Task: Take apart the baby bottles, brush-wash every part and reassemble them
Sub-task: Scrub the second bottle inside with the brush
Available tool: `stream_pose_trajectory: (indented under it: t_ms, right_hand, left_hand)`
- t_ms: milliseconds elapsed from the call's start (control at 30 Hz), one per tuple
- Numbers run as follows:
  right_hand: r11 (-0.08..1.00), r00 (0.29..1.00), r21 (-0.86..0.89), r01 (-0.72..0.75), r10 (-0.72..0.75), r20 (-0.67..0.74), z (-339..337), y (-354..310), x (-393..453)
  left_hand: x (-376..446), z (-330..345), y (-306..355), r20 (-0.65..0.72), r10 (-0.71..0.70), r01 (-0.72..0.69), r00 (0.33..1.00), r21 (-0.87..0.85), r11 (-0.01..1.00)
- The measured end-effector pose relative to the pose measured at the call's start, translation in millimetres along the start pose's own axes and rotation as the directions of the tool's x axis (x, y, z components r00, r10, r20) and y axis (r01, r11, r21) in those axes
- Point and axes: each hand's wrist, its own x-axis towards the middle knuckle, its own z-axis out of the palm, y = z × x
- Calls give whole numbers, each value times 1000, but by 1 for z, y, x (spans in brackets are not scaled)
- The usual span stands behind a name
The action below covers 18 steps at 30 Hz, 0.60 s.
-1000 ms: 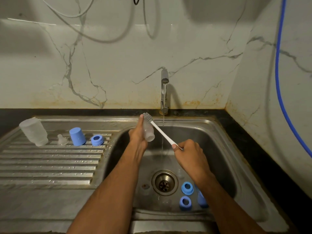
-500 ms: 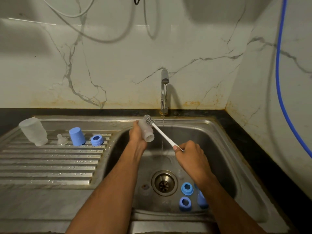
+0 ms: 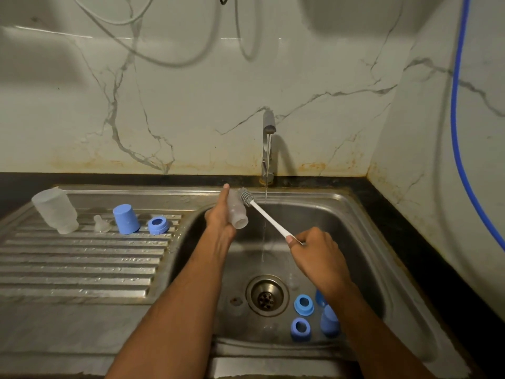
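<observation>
You have no readable text, label, brand, number or sign anywhere in your view. The only hint of lettering is a faint embossed mark on the ribbed draining board (image 3: 82,258) at the left centre of the frame, and it is too blurred to make out. The clear bottle (image 3: 236,212) in your left hand (image 3: 220,217) shows no legible markings.

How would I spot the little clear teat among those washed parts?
Look at the ribbed draining board left of the sink. Along its back edge stand four parts; the teat sits between the big frosted bottle and the blue cap. It is the smallest and see-through, with a nub on top.
</observation>
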Motion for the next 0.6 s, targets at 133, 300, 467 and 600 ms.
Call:
stream_pose_trajectory:
  t_ms: [133,300,467,600]
  right_hand:
    - [986,994,-142,-81,70,-81,-28,11,-2]
    - [960,982,-208,-188,179,-62,-41,19,-6]
    - [976,988,-148,-157,157,-7,-34,7,-3]
    - [996,998,-66,-57,59,19,-19,4,-8]
  left_hand:
    - [25,-7,2,-37,-39,39,999,-13,999]
    - [7,-13,-6,-55,-66,72,996,105,992]
    - [-21,-1,2,12,-79,78,997,55,995]
    - [-24,5,-5,-6,-31,32,1000,184,982]
